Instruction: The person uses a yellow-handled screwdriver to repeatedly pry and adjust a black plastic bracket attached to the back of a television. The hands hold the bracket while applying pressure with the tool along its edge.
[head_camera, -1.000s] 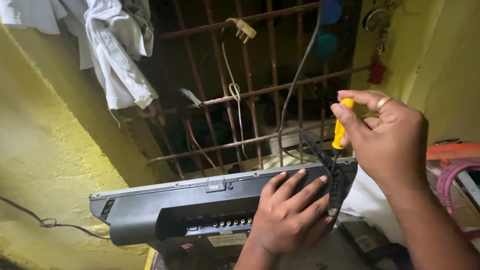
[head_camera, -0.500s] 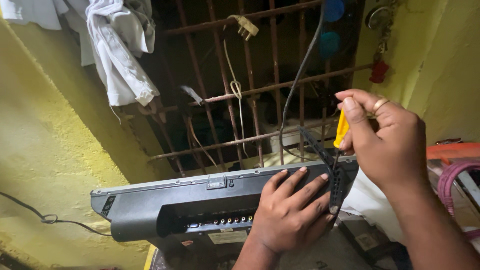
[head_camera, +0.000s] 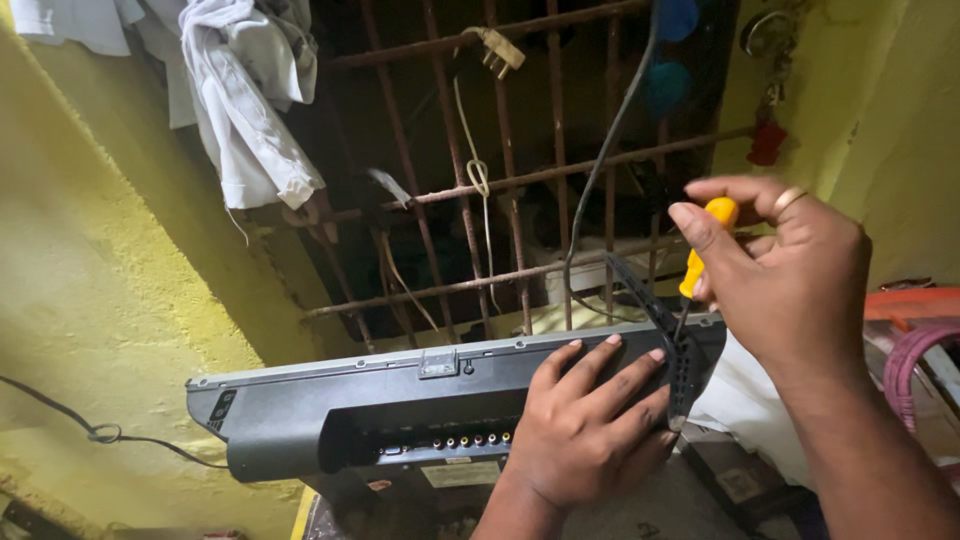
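A grey flat television set (head_camera: 330, 405) stands on edge with its back towards me, a row of coloured sockets along its lower part. My left hand (head_camera: 590, 430) lies flat on the set's back near its right end, fingers spread. My right hand (head_camera: 790, 280) grips a screwdriver with a yellow handle (head_camera: 705, 245); its thin shaft points down to the vented right edge of the set (head_camera: 685, 375). A ring shows on one finger of the right hand.
A rusty barred window (head_camera: 500, 170) is right behind the set, with a plug, strings and a dark cable (head_camera: 600, 170) hanging on it. White cloth (head_camera: 245, 100) hangs at upper left. Yellow walls close in on both sides. Pink coiled material (head_camera: 920, 360) lies at right.
My right hand with the screwdriver has sunk a little towards the set's right edge. The left hand stays flat on the back of the set.
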